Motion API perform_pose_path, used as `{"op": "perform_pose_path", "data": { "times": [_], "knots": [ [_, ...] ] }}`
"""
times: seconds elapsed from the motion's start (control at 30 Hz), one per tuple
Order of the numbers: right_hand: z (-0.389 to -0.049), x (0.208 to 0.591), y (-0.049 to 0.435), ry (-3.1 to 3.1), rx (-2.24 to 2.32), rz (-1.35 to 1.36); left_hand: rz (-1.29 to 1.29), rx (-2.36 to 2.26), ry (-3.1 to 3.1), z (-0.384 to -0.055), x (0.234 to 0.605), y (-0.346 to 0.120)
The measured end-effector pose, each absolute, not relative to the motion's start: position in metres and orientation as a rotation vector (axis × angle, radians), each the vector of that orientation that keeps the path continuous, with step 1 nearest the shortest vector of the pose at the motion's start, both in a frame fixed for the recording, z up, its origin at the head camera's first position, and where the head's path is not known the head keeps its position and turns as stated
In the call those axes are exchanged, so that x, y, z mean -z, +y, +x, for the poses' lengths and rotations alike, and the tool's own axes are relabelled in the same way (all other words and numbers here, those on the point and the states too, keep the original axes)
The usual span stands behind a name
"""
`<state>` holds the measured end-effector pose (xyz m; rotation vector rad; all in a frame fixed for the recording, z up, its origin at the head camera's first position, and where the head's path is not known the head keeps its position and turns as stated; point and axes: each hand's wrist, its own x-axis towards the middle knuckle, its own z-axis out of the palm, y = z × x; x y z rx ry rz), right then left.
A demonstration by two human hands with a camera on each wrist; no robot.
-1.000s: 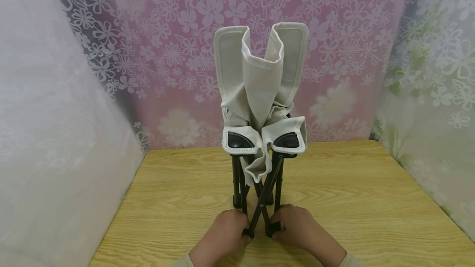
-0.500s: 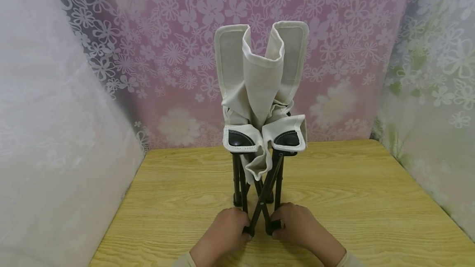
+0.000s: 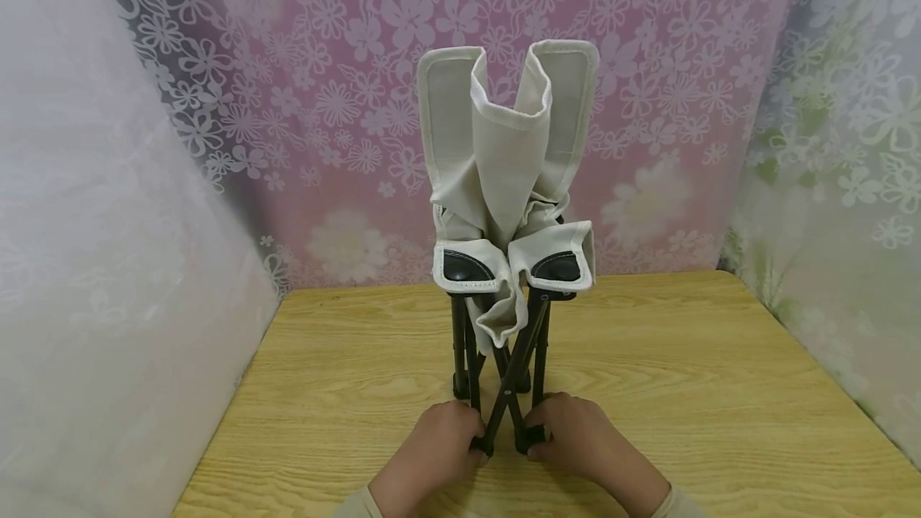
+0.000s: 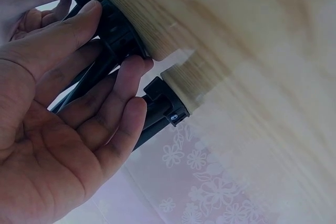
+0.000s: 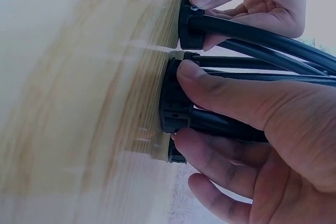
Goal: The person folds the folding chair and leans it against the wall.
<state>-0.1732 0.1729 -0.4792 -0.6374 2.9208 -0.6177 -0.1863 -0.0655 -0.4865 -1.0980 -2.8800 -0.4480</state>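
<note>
A folding camp chair (image 3: 512, 162), off-white fabric on black tube legs, stands mostly folded on the table, its backrest flaps pointing up. My left hand (image 3: 440, 442) grips the near left foot (image 3: 484, 446) of the chair. Around the near right foot (image 3: 527, 440) my right hand (image 3: 579, 440) is curled, thumb and fingers on either side. The left wrist view shows the left thumb (image 4: 79, 27) on one black plastic foot (image 4: 119, 31). In the right wrist view, the right thumb (image 5: 197, 74) presses a foot (image 5: 174, 98) flush with the tabletop. Near legs cross at a rivet.
Wood-grain table (image 3: 345, 366) lies under the chair. A pink flowered curtain (image 3: 345, 142) hangs behind it, with a pale sheet (image 3: 137, 262) on the left and a flowered one (image 3: 842, 158) on the right. The chair's rear feet (image 3: 461, 387) rest farther back.
Chair and both hands appear very slightly higher in the head view, the near feet a little closer to the back. Both grips are unchanged.
</note>
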Motion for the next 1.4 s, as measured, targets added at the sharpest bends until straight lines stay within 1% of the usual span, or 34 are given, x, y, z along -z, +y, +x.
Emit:
{"op": "perform_pose_path", "data": {
  "times": [1.4],
  "knots": [
    [-0.183,0.483,0.174,2.946,0.624,-0.616,-1.086,0.543,-2.865,-0.197,0.485,-0.065]
  ]
}}
